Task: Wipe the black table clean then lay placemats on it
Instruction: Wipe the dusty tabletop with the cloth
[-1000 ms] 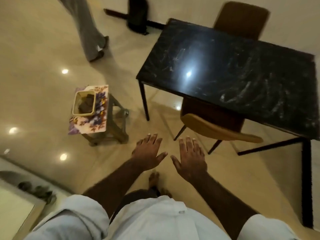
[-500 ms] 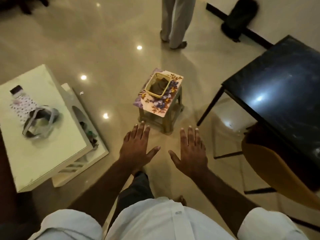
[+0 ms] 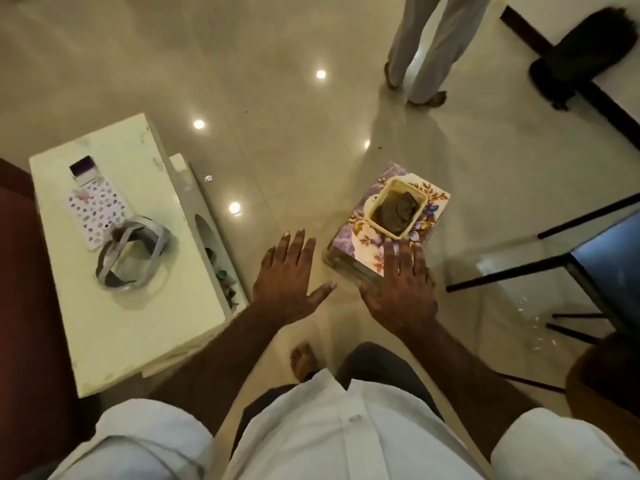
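A head-worn camera looks down at a person's two bare hands held out over a glossy cream floor. The left hand (image 3: 287,278) and right hand (image 3: 398,289) are both flat and spread, palms down, grasping nothing.

Over the last second the view has swung away from the black table (image 3: 616,258), which now shows only as a corner at the right edge. A small stool (image 3: 343,268) has come close. On it lie floral placemats (image 3: 356,233), and on them sits a cream basket (image 3: 419,216) holding a dark cloth (image 3: 394,209). The right hand's fingers overlap the stool's near edge; contact cannot be told.

This suggests the person is going for the cloth first, so wiping has not begun. A white side table (image 3: 121,323) stands at left, and another person's legs (image 3: 426,46) at top.
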Action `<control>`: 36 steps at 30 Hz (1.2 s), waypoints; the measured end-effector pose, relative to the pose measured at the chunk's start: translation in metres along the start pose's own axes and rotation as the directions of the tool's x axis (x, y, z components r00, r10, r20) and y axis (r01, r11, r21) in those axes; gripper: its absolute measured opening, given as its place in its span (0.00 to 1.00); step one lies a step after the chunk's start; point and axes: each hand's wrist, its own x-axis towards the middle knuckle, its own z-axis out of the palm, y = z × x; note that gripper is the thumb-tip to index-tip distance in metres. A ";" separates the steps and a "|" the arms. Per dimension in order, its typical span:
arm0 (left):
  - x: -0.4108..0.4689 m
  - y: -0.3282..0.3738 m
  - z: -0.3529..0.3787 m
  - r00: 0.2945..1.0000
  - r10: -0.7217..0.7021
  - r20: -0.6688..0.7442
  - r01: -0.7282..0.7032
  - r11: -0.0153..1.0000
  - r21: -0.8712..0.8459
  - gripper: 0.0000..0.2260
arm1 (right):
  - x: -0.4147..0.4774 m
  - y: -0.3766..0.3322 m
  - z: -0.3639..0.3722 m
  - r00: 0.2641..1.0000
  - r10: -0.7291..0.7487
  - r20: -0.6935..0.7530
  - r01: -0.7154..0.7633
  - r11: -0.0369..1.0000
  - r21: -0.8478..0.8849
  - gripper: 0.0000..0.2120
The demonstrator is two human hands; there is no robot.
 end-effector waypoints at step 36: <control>0.792 -0.068 -0.255 0.707 0.659 0.257 -0.706 0.679 0.199 0.49 | 0.654 -0.003 -0.095 0.685 0.727 0.052 -0.720 0.665 0.197 0.50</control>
